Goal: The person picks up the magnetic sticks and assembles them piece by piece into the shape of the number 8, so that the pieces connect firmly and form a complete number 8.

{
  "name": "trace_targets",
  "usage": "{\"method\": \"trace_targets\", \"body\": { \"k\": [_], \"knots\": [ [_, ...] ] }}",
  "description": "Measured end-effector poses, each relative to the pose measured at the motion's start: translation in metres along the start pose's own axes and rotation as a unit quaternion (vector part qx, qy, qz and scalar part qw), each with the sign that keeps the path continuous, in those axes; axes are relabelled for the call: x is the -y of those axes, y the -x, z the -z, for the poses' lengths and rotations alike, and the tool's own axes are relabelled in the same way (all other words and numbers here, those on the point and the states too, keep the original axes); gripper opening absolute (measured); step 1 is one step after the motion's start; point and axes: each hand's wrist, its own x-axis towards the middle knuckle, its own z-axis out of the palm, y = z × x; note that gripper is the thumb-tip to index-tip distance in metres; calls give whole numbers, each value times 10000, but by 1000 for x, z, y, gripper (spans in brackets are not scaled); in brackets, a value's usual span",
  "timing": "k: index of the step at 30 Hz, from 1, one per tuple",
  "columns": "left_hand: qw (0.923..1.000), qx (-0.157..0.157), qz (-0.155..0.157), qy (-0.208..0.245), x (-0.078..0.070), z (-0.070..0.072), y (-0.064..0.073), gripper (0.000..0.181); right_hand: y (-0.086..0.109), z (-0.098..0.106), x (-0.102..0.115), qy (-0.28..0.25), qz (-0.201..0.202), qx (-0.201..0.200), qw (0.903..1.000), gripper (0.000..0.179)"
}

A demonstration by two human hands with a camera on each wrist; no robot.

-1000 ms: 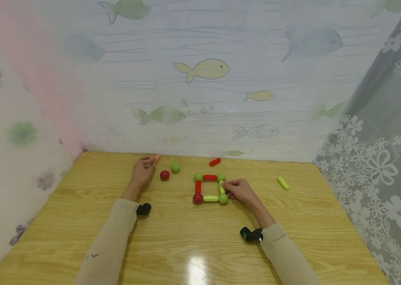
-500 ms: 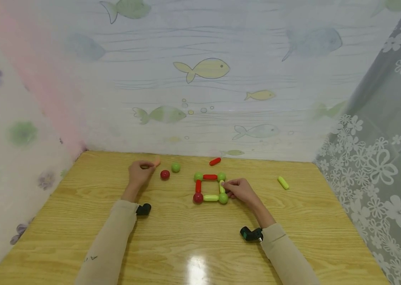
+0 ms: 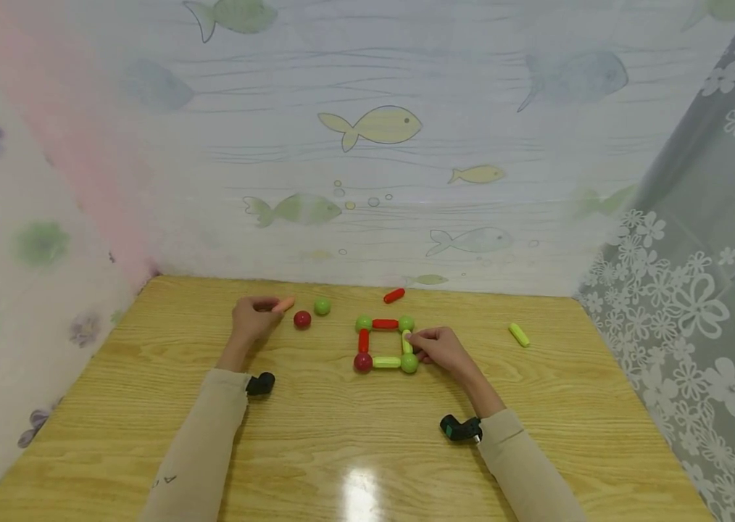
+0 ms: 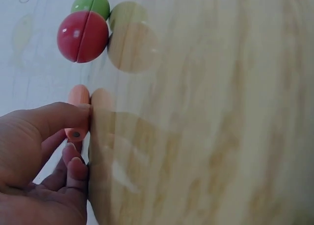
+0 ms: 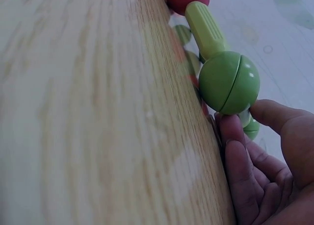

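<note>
Between thumb and fingers, my left hand (image 3: 254,319) pinches an orange rod (image 3: 284,304) close over the table; a dark dot shows in its near end (image 4: 76,134). Just right of it sit a loose red ball (image 3: 302,320) and a loose green ball (image 3: 322,307). A square frame of rods and balls lies mid-table: red rods at the top (image 3: 385,324) and left, yellow-green rods at the bottom (image 3: 386,362) and right. Its corners are green balls, except a red one (image 3: 363,362) at lower left. My right hand (image 3: 444,349) pinches the right-side yellow-green rod (image 3: 407,343).
A loose red rod (image 3: 394,296) lies behind the square, near the fish-printed curtain (image 3: 367,181). Off to the right is a loose yellow-green rod (image 3: 519,335). Curtains border the wooden table (image 3: 315,449) at the back and both sides.
My left hand has drawn the orange rod slightly toward me from near the back edge, and the rod has turned to lie flatter. The right hand and the square have stayed still.
</note>
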Motion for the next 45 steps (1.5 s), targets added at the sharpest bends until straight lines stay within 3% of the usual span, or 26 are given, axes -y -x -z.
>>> {"method": "trace_targets", "body": {
  "k": [5,10,13,16,19,23,27,30,37,45],
  "knots": [
    [9993,322,105,-148,-2,5,4,38,-1,0,0,-14,38,0,10000,37],
    [9985,400,287,-231,-5,11,13,40,-4,0,0,-44,84,26,10000,38],
    [9979,488,133,-401,-7,15,19,37,-4,0,1,-48,91,23,9999,38],
    [9956,740,-60,-573,-8,20,23,37,-4,0,2,-44,117,22,9999,38],
    [9907,1257,-115,-512,-11,26,26,44,-5,0,2,-54,126,29,9999,39],
    [9770,2130,-35,-25,-15,28,31,53,-6,1,2,-60,101,15,9999,39],
    [9533,2954,-20,630,-21,20,45,57,-6,1,0,-59,101,-5,9999,39],
    [9352,3398,16,994,-26,7,58,59,-6,1,-1,-50,107,-15,9999,38],
    [9135,3933,-128,1038,-34,-28,86,53,-6,-1,-3,-56,118,-41,9999,38],
    [9017,4163,-24,1165,-36,-56,108,43,-8,-2,-5,-65,111,-69,9999,39]
  ]
}}
